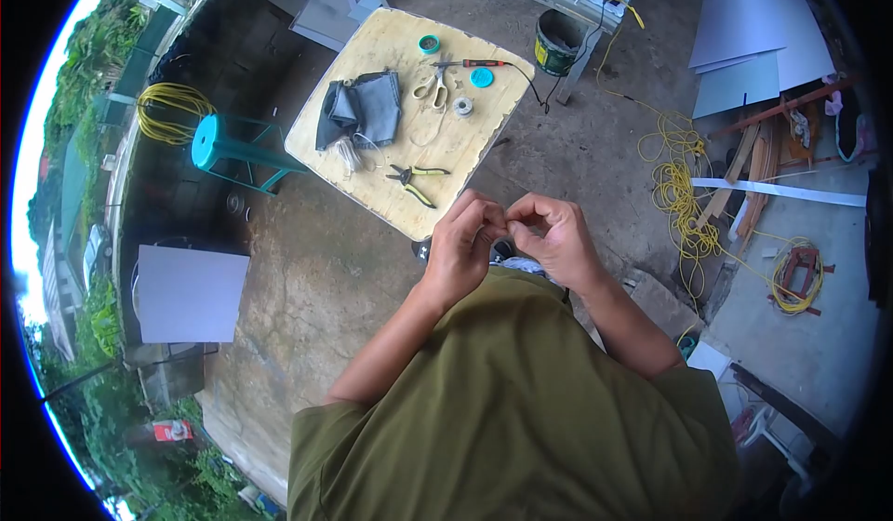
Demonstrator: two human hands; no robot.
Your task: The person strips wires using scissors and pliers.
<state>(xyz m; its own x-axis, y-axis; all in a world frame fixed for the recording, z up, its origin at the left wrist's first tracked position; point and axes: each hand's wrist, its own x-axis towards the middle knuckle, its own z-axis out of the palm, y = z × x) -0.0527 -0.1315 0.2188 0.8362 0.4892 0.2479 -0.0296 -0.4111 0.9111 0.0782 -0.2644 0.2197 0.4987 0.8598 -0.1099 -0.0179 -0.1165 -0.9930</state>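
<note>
My left hand [465, 239] and my right hand [561, 242] meet in front of my chest, just off the near corner of the small wooden table [474, 144]. Both pinch with thumb and fingertips; whatever lies between them is too small to make out. Closest to them on the tabletop are pliers with yellow-green handles [416, 182], their handles apart. Farther back lie scissors [433, 88], a soldering iron [484, 62], a small spool [462, 106], a round blue lid [481, 77] and a small green tin [429, 44]. Folded grey cloth [372, 112] rests beside a white wire bundle [349, 155].
A teal stool [206, 144] stands left of the table, with coiled yellow cable [174, 110] behind it. A black bucket [558, 42] sits beyond the table's far right side. Tangled yellow cord [684, 195] spreads over the floor at right, near wooden strips [758, 177].
</note>
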